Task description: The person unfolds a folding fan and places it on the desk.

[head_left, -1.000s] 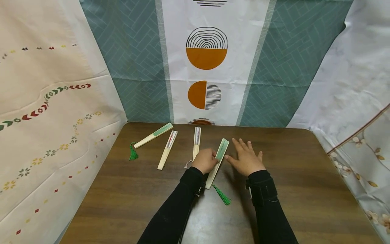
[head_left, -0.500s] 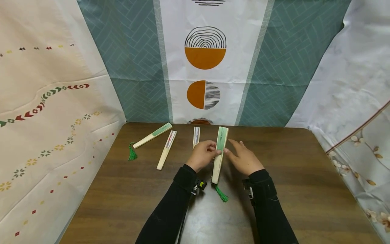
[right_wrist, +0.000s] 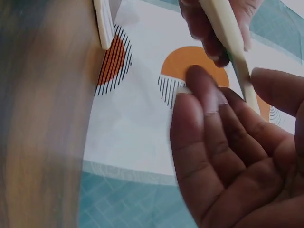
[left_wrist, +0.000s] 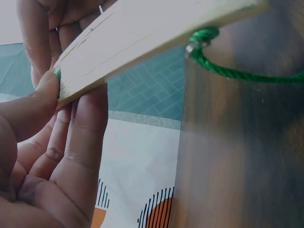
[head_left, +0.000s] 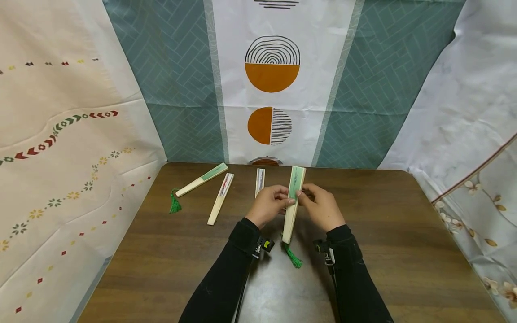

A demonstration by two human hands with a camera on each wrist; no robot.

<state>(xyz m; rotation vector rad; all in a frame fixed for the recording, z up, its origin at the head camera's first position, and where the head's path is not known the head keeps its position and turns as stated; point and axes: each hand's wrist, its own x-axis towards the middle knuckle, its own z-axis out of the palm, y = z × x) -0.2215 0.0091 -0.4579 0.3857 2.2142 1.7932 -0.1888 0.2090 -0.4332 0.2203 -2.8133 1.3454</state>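
A folded hand fan (head_left: pixel 289 220), pale wood with a green upper part, is held raised over the table, its green tassel (head_left: pixel 293 257) hanging from the lower end. My left hand (head_left: pixel 265 205) grips its left side, thumb in front and fingers behind. From the right, my right hand (head_left: pixel 323 207) pinches the green part, the thumb on its face. In the left wrist view, the left thumb and fingers clasp the pale slats (left_wrist: pixel 128 42) and a green cord (left_wrist: pixel 237 74) loops off them. The right wrist view shows the right thumb against the fan's edge (right_wrist: pixel 227 28).
On the brown table (head_left: pixel 153 269) lie a green folded fan (head_left: pixel 210 175) with a tassel at far left, a fan with reddish print (head_left: pixel 221 198), and another fan (head_left: pixel 260 180) partly behind the left hand. A patterned cloth (head_left: pixel 181 89) hangs at the table's far edge.
The left hand has lifted the green fan off the table and turned it more upright. My right hand has come in from the right, its thumb now on the fan.
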